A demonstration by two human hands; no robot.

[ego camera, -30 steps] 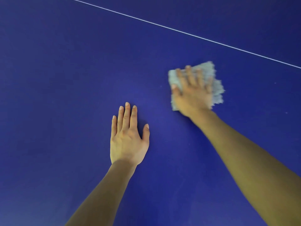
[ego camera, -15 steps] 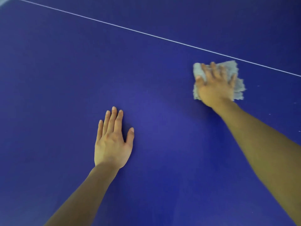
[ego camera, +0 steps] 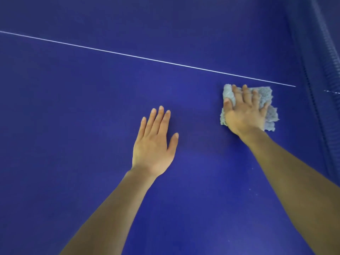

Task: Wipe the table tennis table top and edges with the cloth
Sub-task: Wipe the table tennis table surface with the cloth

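Your desk (ego camera: 73, 111): deep blue matte top, filling nearly the whole view, with one thin white line (ego camera: 147, 58) crossing it on a slant from upper left to right. Your left hand (ego camera: 153, 144): flat on the bare blue, fingers straight and close, thumb out, holding nothing. Your right hand (ego camera: 244, 113): fingers spread, pressing the cloth (ego camera: 265, 94) down. Cloth: pale grey-blue, nubbly, bunched under your palm, just below the line's right end, near the net (ego camera: 331, 74) at the right edge. Pale specks (ego camera: 249, 189): a few, on the desk beside your right forearm.
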